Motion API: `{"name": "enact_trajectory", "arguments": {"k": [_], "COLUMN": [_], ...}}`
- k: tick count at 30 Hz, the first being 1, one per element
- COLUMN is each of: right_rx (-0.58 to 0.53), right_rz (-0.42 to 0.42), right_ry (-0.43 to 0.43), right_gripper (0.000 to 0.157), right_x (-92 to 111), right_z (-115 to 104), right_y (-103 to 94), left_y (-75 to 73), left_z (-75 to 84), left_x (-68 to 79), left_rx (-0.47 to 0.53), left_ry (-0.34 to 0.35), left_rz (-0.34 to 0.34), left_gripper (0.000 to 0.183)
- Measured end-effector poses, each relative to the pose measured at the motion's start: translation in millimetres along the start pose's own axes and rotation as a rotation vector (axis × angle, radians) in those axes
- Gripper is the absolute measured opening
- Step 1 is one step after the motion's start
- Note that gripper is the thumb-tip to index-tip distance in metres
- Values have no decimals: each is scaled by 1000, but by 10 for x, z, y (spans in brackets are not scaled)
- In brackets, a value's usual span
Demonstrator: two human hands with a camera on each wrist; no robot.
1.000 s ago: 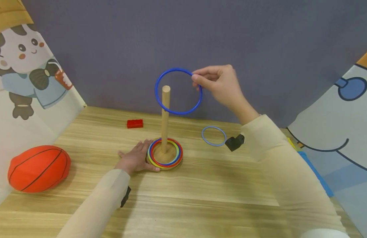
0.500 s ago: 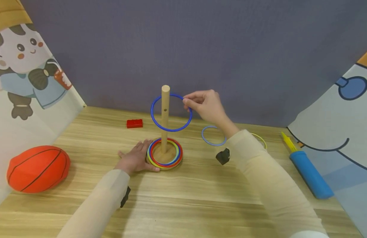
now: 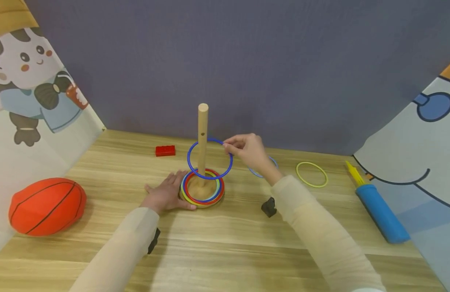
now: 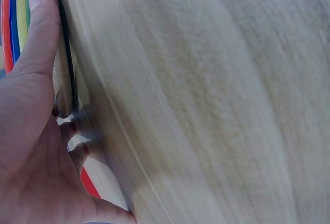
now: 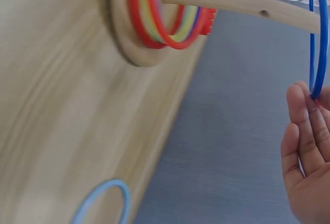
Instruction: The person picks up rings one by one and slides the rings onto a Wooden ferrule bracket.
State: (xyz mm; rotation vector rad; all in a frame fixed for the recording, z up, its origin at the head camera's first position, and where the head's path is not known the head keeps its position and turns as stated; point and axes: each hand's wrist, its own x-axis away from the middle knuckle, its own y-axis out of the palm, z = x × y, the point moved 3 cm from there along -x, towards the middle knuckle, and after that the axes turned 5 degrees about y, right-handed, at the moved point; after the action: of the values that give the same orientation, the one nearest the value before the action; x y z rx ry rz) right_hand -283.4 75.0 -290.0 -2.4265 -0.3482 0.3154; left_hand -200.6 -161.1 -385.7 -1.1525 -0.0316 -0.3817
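Observation:
An upright wooden post (image 3: 203, 121) rises from a round wooden base (image 3: 201, 190) ringed by several stacked red, blue, green and yellow rings (image 3: 222, 190). In the head view, a dark blue ring (image 3: 231, 161) surrounds the post about halfway down, tilted above the stack. My right hand (image 3: 251, 153) pinches that ring's right edge between thumb and fingertips, as the right wrist view (image 5: 318, 74) also shows. My left hand (image 3: 164, 194) rests spread against the base's left side, straight thumb along the front rim and fingers towards the back.
A light blue ring (image 3: 274, 162) lies behind my right wrist, partly hidden. Farther right are a yellow ring (image 3: 312, 186) and a blue pump (image 3: 382, 215) with a yellow nozzle. A red toy brick (image 3: 165, 151) sits behind; an orange basketball (image 3: 47, 207) lies left. A grey wall stands at the back.
My right hand has brought the dark blue ring down and left, from near the post's top to around its middle. My left hand has stayed at the base.

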Motion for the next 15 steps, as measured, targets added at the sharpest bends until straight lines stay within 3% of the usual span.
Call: {"name": "enact_trajectory", "arguments": {"k": [15], "right_rx": [-11], "right_rz": [-57], "right_ry": [-21], "right_gripper": [17], "right_x": [108], "right_z": [337], "right_y": [425], "left_y": [1], "left_z": [2], "left_x": [-4], "left_rx": [-16], "left_ry": [-5], "left_rz": [-22], "left_gripper": [126]}}
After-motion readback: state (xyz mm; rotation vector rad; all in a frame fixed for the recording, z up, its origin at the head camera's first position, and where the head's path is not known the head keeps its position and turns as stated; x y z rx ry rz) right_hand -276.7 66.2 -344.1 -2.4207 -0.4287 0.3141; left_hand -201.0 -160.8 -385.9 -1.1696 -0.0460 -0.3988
